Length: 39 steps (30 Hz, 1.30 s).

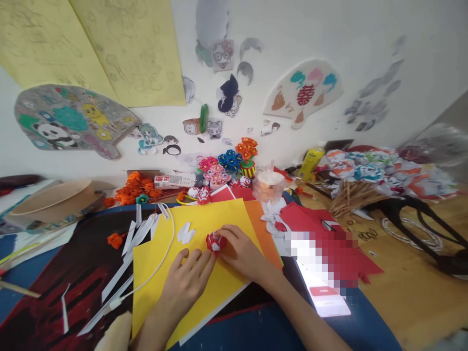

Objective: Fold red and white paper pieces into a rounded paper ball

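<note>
A small folded red and white paper ball [215, 242] is above the yellow paper sheet [157, 263]. My right hand [237, 248] pinches it from the right, with the fingers over its top and side. My left hand [190, 275] is at its lower left, palm down, fingers loosely stretched and the fingertips close to the ball. Whether they touch it is hard to tell, and the left thumb is hidden. Small white paper pieces [186, 234] lie on the yellow sheet left of the ball. Two similar red and white balls [204, 195] sit beyond the sheet's far edge.
White paper strips [120, 273] and a white cable [168, 243] lie at left. Red paper [329, 234] and a lit phone [325, 287] are at right. Behind stand a lidded cup [269, 184], orange paper flowers [135, 187], a cardboard bowl [54, 204] and stick flowers [373, 170].
</note>
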{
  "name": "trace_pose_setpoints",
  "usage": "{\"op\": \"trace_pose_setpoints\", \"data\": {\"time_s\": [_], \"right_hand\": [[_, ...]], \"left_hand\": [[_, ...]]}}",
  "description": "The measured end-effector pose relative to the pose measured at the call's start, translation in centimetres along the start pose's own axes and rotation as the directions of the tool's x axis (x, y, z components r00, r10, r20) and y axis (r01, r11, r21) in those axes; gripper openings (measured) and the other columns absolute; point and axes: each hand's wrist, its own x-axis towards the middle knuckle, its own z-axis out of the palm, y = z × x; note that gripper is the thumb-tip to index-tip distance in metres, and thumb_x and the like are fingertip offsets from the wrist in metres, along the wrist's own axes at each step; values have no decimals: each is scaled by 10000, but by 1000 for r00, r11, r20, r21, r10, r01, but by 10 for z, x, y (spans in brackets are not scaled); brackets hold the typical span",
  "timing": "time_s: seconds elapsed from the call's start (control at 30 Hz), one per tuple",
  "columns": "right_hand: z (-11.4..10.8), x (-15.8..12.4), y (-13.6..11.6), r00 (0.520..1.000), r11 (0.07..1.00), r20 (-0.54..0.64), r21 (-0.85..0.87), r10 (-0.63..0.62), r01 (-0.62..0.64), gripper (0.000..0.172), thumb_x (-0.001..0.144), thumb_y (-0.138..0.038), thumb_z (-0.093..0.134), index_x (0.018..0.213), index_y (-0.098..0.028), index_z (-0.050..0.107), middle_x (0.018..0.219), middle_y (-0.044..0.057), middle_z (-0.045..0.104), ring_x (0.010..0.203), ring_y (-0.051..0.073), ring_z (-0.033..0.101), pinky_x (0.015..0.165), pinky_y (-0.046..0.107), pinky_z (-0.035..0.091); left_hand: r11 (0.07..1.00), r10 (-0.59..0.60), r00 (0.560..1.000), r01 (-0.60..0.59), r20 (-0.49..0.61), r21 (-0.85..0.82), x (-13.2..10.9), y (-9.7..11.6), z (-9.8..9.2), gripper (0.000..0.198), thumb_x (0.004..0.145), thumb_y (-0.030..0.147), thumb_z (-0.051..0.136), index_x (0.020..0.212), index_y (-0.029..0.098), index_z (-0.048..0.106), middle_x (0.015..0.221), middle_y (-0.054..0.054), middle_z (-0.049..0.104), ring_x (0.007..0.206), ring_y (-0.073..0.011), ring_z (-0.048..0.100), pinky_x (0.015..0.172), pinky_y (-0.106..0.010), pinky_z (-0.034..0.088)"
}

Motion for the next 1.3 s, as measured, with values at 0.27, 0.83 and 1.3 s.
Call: {"op": "trace_pose_setpoints", "data": {"time_s": [0.27,0.83,1.3], "right_hand": [[5,-1,9,998,996,-5,-67,-59,59,490,832,-31,641,1267,-237,548,1164,97,581,1089,225,607,947,391,551],[3,-3,-1,999,995,-14,-94,-29,27,488,884,-232,648,1342,-239,479,1245,119,599,1154,269,581,986,463,519],[3,-4,-13,939,860,-138,-462,-313,219,165,957,-177,480,903,-187,636,809,84,672,715,204,588,643,338,451]], "left_hand": [[992,124,992,-125,18,29,5,-1,-6,351,934,3,329,962,131,654,889,-88,695,816,-202,587,802,-363,384],[935,-326,945,319,-19,-156,9,11,3,129,956,174,532,907,180,651,864,-18,735,771,-176,610,738,-349,365],[971,-236,969,233,-74,-51,2,16,9,98,925,116,536,921,147,629,828,-49,707,699,-170,583,661,-340,369]]}}
